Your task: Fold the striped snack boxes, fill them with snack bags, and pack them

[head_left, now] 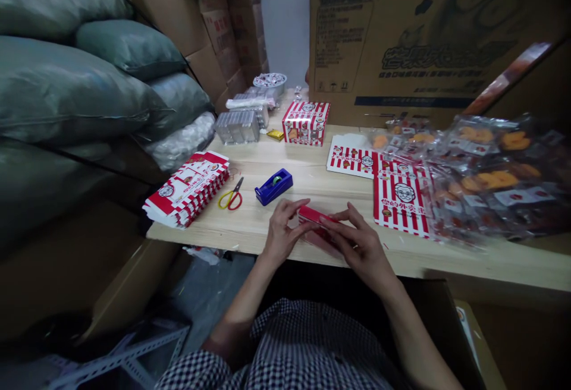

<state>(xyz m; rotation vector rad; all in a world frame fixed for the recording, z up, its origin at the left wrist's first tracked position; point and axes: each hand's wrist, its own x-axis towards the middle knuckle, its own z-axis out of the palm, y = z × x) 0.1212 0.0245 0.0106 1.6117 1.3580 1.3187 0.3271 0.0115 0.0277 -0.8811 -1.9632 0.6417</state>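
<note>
Between my two hands, over the front edge of the table, is a small red box, tilted and partly hidden by fingers. My left hand grips its left end with thumb and fingers. On its right side my right hand presses thumb and fingers against it. A blue tape dispenser sits just beyond my left hand. Left of that lie scissors with yellow and red handles. Farther left is a stack of flat red-and-white striped cartons.
An assembled striped box stands at the back, beside clear plastic packs and a bowl of small packets. Bagged snacks and flat striped cartons cover the right. Large sacks and a big cardboard box border the table.
</note>
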